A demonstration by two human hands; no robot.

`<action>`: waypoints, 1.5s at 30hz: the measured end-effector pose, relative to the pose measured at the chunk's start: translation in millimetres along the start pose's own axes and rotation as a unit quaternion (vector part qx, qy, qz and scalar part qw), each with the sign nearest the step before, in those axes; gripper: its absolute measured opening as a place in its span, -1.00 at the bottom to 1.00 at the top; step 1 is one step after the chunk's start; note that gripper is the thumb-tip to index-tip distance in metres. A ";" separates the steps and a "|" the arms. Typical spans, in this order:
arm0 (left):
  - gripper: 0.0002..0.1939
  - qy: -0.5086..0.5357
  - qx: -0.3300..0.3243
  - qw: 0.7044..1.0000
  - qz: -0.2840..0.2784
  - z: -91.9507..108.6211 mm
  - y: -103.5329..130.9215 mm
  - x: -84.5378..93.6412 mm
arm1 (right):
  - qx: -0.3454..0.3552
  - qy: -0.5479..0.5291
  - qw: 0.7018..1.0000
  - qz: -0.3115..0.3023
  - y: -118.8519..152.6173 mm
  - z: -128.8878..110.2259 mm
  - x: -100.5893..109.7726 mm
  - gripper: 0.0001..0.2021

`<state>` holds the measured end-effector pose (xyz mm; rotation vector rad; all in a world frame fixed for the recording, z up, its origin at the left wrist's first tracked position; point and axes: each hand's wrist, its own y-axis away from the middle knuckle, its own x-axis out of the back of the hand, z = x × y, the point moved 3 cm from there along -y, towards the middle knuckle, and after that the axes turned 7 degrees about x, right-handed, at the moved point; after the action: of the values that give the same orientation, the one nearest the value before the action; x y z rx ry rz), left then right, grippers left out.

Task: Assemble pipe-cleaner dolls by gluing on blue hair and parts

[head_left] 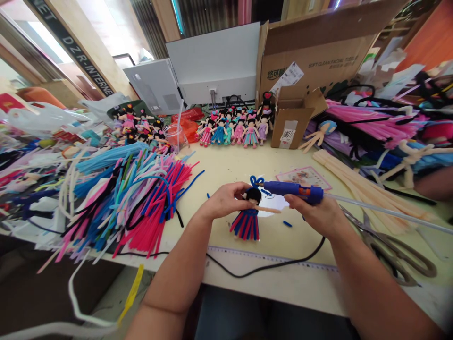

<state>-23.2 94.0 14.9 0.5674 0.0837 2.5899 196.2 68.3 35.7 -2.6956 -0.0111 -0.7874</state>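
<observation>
A small doll with black hair and a blue and red striped skirt is held upright by my left hand, its fingers closed around the head and upper body. One beige arm of the doll sticks out to the right. On top of its head sits a blue looped bow. My right hand grips a blue glue gun, whose tip points left and is at the bow; whether they touch is too small to tell. A long clear glue stick extends from the gun's back end.
Colourful pipe cleaners lie in a heap at the left. Finished dolls stand behind, beside a small cardboard box. Scissors and beige strips lie right. A black cord crosses the ruler in front.
</observation>
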 end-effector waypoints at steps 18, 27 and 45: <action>-0.63 0.002 0.000 1.000 0.004 -2.7 -0.4 1.6 | -0.017 0.000 1.000 -0.002 2.3 3.0 -0.2 -0.77; -0.65 -0.021 -0.006 1.000 0.001 1.1 0.8 0.4 | -0.015 0.002 1.000 0.003 1.8 2.6 -0.8 -0.76; -0.66 -0.039 -0.026 0.999 -0.001 4.4 1.1 -4.1 | -0.035 -0.009 0.999 0.023 4.6 0.7 0.6 -0.78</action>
<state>-18.7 90.9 17.6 0.6470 -0.0093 2.5576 197.5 64.1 34.0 -2.7572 0.0756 -0.7640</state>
